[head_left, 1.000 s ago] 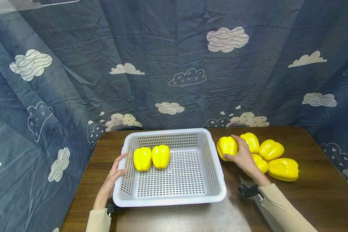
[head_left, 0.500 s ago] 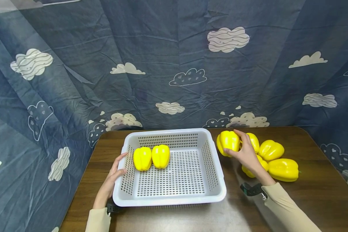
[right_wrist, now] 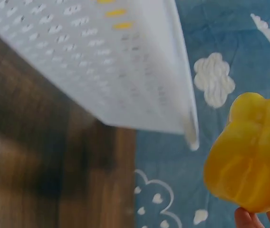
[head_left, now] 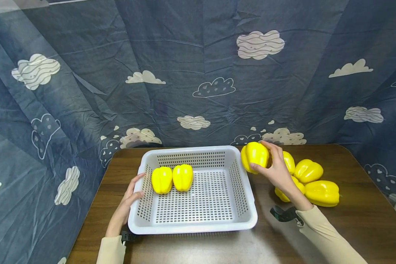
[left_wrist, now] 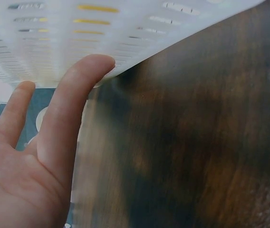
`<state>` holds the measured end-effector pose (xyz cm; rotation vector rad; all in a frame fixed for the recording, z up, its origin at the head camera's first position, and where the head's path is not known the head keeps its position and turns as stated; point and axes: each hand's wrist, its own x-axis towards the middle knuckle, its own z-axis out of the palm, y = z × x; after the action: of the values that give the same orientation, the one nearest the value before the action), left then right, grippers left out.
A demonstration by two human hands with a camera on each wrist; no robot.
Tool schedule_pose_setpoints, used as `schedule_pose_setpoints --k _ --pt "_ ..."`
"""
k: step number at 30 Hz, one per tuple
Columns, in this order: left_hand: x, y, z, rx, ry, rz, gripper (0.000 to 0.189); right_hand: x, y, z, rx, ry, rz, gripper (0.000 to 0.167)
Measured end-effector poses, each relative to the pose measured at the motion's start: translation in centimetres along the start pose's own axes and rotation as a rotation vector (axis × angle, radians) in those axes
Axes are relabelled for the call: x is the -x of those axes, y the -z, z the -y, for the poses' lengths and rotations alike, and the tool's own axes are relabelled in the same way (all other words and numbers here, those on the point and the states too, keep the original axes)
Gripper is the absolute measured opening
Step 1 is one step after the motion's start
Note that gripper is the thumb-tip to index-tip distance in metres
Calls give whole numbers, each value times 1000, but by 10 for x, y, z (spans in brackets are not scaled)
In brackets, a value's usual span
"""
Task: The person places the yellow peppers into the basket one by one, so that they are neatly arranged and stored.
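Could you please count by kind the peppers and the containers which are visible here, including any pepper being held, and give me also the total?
Yellow bell peppers: 7 (2 in the basket, 1 in the right hand, 4 on the table, some partly hidden)
Plastic basket: 1
Total: 8

From my remote seat I see a creased blue cloth (head_left: 181, 58) with pale clouds (head_left: 260, 44) behind the brown desk (head_left: 366, 223).
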<state>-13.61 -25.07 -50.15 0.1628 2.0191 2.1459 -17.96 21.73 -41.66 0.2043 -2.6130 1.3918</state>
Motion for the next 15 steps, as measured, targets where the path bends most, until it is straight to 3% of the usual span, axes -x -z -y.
schedule_pose_setpoints --k 15 --pt "-1 0 1 -9 1 -12 61 -1 -23 37 -86 57 75 81"
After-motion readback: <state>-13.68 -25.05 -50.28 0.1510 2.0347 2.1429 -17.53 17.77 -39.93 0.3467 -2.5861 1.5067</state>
